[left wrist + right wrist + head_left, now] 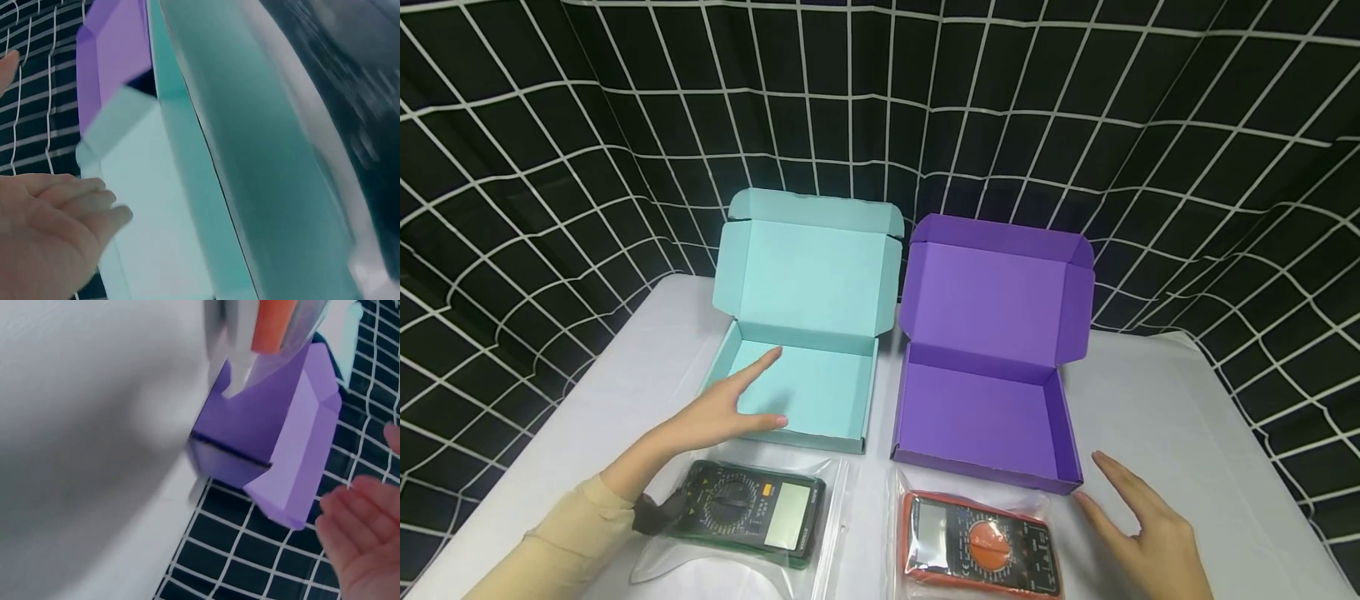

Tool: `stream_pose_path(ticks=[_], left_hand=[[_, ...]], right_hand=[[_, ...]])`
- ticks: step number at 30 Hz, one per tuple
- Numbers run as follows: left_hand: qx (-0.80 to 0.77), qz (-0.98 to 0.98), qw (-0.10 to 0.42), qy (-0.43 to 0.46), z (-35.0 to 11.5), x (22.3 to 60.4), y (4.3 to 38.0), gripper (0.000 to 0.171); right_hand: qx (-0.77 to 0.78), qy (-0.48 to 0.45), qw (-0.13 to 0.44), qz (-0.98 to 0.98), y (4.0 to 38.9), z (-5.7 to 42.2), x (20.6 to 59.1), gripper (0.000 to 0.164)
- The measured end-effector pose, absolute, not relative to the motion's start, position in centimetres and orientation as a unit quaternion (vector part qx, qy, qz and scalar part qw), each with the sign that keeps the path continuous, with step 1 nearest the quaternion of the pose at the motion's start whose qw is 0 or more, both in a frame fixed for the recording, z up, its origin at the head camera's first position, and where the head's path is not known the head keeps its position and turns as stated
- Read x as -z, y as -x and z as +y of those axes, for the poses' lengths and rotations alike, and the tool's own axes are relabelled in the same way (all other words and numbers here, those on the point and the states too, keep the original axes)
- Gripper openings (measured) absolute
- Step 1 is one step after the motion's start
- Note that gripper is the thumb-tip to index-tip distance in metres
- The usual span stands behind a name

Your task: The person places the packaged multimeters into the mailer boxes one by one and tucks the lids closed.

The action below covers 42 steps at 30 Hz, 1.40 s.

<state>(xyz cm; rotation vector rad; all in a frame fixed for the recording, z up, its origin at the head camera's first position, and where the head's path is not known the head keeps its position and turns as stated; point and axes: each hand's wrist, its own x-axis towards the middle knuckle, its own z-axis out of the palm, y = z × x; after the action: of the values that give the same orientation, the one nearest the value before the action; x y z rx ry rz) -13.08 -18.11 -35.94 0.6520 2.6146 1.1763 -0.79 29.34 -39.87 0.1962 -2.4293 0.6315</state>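
Observation:
My left hand (718,410) is over the near left part of the open teal box (812,383), thumb and fingers spread and holding nothing. Below that wrist lies a green-cased multimeter (748,510) in a clear plastic bag. Off the near right corner of the purple box (977,417), my right hand (1150,533) hovers with fingers extended and nothing in them. To its left rests a red-cased multimeter (981,546) with an orange dial, also bagged. Both wrist views show the palms bare, the left hand (56,231) beside the teal box and the right hand (362,537) near the purple one.
Both boxes stand side by side with lids raised toward the back. A white-covered table (1150,400) carries everything. Black cloth with a white grid (850,100) hangs behind and along both sides. A dark strap (658,510) circles my left wrist.

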Motion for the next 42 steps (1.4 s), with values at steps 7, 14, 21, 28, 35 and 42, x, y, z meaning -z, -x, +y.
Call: stream_pose_path(ticks=[7, 14, 21, 28, 35, 42], left_hand=[[-0.551, 0.760, 0.224, -0.262, -14.9, 35.9, 14.3, 0.095], [-0.607, 0.691, 0.294, -0.260, -11.4, 36.6, 15.1, 0.104], [-0.612, 0.675, 0.325, -0.254, -8.7, 37.4, 15.8, 0.107], [-0.617, 0.669, 0.339, -0.241, -6.5, 38.0, 16.0, 0.111], [-0.596, 0.695, 0.341, -0.216, -4.7, 38.7, 16.3, 0.117], [-0.596, 0.695, 0.348, -0.201, -3.3, 39.4, 16.6, 0.123]], right_hand=[[-0.242, -0.162, 0.255, -0.922, 0.6, 28.3, 40.0, 0.071], [-0.250, -0.199, 0.229, -0.919, 0.5, 27.5, 40.3, 0.078], [-0.227, -0.171, 0.185, -0.941, 0.0, 26.5, 40.3, 0.083], [-0.206, -0.179, 0.167, -0.948, -0.6, 25.5, 40.2, 0.088], [-0.204, -0.215, 0.152, -0.943, -0.8, 24.5, 40.7, 0.090], [-0.189, -0.263, 0.122, -0.938, -0.6, 23.4, 41.1, 0.095]])
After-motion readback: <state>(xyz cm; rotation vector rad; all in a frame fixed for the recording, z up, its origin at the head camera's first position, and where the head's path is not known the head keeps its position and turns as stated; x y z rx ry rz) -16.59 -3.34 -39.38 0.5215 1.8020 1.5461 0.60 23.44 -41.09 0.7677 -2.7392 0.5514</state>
